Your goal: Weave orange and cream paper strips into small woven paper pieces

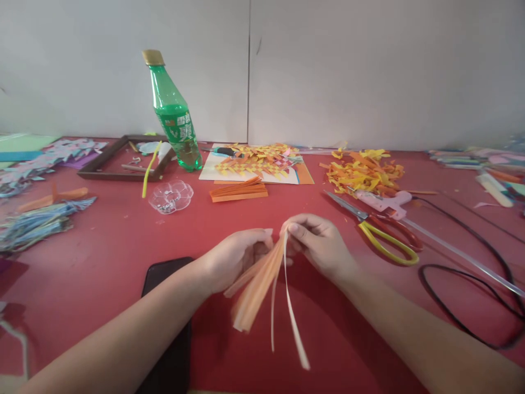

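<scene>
A fanned bundle of orange paper strips hangs over the red table, its loose ends spread toward me. My right hand pinches the gathered top of the bundle between thumb and fingers. On the other side, my left hand has its fingers curled against the bundle's upper part, the fingertips partly hidden behind the strips. Two narrow pale strips dangle apart from the rest, the longer white strip reaching lowest. Beyond the hands lies a stack of cut orange strips.
Scissors and a pink glue gun with its cord lie right, near a heap of orange-yellow paper pieces. A green bottle, dark frame and clear dish stand back left. A black phone-like slab lies under my left forearm.
</scene>
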`<action>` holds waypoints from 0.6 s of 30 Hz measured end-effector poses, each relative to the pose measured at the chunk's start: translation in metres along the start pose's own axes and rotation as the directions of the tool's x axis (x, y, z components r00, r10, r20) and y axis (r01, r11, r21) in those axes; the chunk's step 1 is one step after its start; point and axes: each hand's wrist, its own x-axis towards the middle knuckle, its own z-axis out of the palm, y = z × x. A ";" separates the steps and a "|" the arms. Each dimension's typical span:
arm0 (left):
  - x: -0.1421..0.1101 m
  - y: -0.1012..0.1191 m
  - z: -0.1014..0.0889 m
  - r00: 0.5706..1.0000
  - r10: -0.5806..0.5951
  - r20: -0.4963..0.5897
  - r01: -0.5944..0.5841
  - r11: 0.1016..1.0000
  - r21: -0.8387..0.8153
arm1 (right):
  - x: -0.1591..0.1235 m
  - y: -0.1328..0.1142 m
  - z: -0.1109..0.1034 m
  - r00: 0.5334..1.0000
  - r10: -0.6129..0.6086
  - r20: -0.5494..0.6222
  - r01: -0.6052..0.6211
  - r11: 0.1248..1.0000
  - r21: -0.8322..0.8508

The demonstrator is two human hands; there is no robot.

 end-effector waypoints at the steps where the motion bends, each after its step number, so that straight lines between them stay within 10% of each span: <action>1: 0.001 -0.001 0.000 0.999 -0.002 -0.039 0.002 1.000 0.020 | -0.002 0.000 0.001 1.000 0.005 0.022 -0.004 0.999 -0.033; 18: -0.002 0.002 0.006 0.980 0.000 -0.198 0.006 1.000 0.028 | -0.007 -0.003 0.004 0.995 -0.093 -0.035 0.075 0.933 -0.351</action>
